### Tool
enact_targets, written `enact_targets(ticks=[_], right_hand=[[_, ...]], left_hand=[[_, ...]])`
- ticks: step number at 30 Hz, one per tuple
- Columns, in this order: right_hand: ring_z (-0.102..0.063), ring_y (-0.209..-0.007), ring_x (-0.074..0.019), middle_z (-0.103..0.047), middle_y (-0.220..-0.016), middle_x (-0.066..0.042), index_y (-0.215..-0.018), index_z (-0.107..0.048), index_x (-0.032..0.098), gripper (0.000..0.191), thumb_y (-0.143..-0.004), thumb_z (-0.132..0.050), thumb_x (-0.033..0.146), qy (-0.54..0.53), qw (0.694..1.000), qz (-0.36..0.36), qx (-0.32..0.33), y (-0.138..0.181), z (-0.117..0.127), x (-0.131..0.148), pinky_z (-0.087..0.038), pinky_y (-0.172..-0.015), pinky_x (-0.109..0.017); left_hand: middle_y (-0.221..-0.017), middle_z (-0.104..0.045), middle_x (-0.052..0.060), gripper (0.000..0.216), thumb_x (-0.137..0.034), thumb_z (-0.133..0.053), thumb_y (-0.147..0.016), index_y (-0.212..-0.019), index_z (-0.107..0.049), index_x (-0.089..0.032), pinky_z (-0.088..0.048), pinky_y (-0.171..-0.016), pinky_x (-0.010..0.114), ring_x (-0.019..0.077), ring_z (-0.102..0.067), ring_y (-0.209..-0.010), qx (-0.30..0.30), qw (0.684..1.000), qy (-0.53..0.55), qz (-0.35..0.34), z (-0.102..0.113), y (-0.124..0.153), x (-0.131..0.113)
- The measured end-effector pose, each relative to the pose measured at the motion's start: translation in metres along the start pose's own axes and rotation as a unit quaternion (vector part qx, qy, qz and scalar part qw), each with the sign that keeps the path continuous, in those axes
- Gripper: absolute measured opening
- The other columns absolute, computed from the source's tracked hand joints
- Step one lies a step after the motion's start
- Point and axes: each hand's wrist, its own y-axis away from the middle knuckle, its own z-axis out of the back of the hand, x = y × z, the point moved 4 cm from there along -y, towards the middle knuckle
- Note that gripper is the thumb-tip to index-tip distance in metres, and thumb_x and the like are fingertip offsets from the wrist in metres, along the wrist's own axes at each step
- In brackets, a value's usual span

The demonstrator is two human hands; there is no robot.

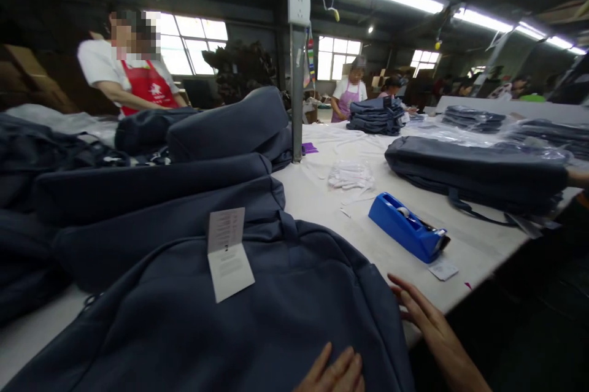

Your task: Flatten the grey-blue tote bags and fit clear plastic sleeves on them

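Observation:
A dark blue bag lies in front of me on the white table, its rounded top facing away. A folded paper tag with printed text rests open on its upper part. My left hand presses flat on the bag's front near the bottom of the view, fingers stretched out. Beside the bag's right edge is my right hand, fingers extended and apart; its fingertips are at the side, and whether they touch the fabric is hard to tell. Neither hand grips anything.
A blue tape dispenser stands right of the bag, near a small white card. More dark bags are piled to the left. A metal post rises from the table. Another bag stack lies right; co-workers stand beyond.

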Motion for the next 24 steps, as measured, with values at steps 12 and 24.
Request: enact_targets(ticks=[12, 24], right_hand=[[-0.067, -0.075, -0.0242, -0.073, -0.078, -0.003, -0.089, -0.071, 0.015, 0.045, -0.074, -0.065, 0.056, 0.046, 0.995, -0.015, 0.084, -0.037, -0.041, 0.048, -0.053, -0.067, -0.033], [-0.069, -0.097, -0.0312, -0.076, -0.095, -0.008, -0.116, -0.066, 0.013, 0.075, -0.059, -0.076, 0.060, -0.102, 0.980, -0.093, -0.143, 0.064, -0.025, 0.002, -0.058, -0.080, -0.037]], left_hand=[[-0.157, -0.029, 0.012, 0.049, -0.022, -0.040, -0.098, -0.145, -0.037, -0.011, -0.032, -0.115, 0.044, 0.0240, -0.028, -0.145, 0.167, 0.984, 0.035, -0.044, 0.079, -0.009, 0.025], [-0.152, -0.041, 0.002, 0.038, -0.025, -0.041, -0.100, -0.136, -0.051, -0.024, -0.039, -0.110, 0.041, 0.0213, -0.046, -0.133, 0.143, 0.985, -0.083, -0.043, 0.135, 0.020, -0.015]])
